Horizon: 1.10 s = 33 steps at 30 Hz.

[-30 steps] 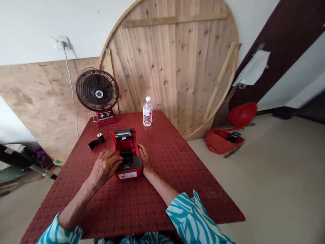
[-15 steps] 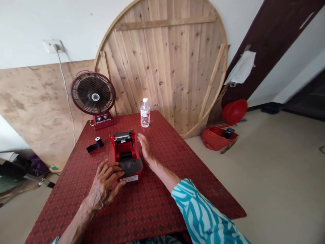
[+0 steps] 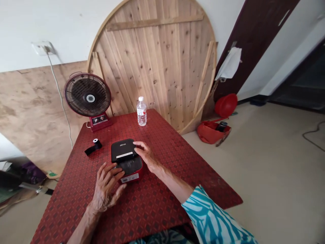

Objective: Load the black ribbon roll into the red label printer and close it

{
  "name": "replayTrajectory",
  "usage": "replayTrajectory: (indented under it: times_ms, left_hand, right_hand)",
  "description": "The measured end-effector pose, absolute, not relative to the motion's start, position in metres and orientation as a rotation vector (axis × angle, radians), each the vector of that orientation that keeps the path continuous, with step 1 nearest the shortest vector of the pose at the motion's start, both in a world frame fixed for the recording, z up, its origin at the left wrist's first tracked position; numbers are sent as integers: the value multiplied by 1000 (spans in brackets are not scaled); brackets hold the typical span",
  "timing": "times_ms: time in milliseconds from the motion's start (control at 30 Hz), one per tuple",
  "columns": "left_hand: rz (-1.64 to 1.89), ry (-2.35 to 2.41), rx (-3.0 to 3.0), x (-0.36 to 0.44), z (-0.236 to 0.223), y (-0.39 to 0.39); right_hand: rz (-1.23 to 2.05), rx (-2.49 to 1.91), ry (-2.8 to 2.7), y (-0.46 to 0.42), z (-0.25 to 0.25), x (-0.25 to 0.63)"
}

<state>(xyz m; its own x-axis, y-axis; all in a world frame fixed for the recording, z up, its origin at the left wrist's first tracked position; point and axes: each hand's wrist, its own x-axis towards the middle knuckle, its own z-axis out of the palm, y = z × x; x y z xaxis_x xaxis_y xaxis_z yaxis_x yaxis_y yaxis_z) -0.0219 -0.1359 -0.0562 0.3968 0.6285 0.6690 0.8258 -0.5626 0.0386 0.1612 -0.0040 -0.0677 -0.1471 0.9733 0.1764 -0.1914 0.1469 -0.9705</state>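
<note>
Leave the black roll [image 3: 97, 144] lying, tail unwound, on the red table [image 3: 165, 142], apart from the device. Brace the left side lightly with the left hand [image 3: 105, 189], fingers spread, tips near the front rim; cannot tell how firmly pressed. Keep the red device [image 3: 141, 171] square at mid-table, just in front of the person, and those fingertips out from under its 1 black lid [image 3: 123, 149], tilted over the back. Guide the lid's right edge evenly with the right hand [image 3: 150, 160], fingers slightly parted, pinching nothing visible.
</note>
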Motion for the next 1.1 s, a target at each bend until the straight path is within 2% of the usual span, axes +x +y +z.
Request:
replayTrajectory:
  times_ms: [133, 267, 500, 800, 933, 1100]
  left_hand:
    - [-1041, -1268, -2375, -28, -61, -133]
    - [-1245, -1547, -2197, -36, -63, -128]
    - [-1090, -1594, -2234, -46, -72, -120]
    - [-1180, -1587, -2248, -43, -73, -120]
    - [-1411, -1807, -2185, -35, -64, -123]
    - [-2085, -2294, -1885, -30, -61, -115]
  right_hand:
    - [1411, -874, -1172, -12, -76, 159]
    - [1489, -834, -1087, -12, -77, 156]
    - [1522, -763, -1047, -15, -79, 156]
    - [1349, -798, -1214, -15, -88, 158]
    - [1376, -756, -1177, -17, -104, 158]
    - [1325, -777, -1258, -15, -116, 159]
